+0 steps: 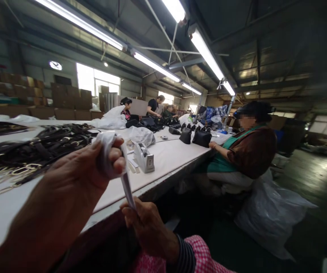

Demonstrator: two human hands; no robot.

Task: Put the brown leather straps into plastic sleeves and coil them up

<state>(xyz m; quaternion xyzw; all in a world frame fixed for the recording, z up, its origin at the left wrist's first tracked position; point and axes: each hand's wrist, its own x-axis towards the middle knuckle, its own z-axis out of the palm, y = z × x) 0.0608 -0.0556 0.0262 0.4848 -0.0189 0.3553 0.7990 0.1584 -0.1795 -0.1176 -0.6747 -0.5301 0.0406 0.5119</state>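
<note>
My left hand (79, 172) is raised at the centre-left, its fingers wrapped round a whitish, translucent wrapped strip (108, 151). From that bundle the strip runs down to my right hand (147, 223), which pinches its lower end beyond the table's front edge. Just behind them on the table, a grey tape dispenser (144, 159) stands beside a few flat pale strips (133, 165). A pile of dark straps with gold-coloured metal fittings (52, 146) lies to the left, partly hidden by my left hand.
The long white table (169, 155) stretches away. Black bags (201, 138) stand on it near a seated person (251, 148) at the right. Clear plastic (142, 135) lies behind the dispenser. More people sit or stand farther back. A large plastic bag (271, 212) rests on the floor.
</note>
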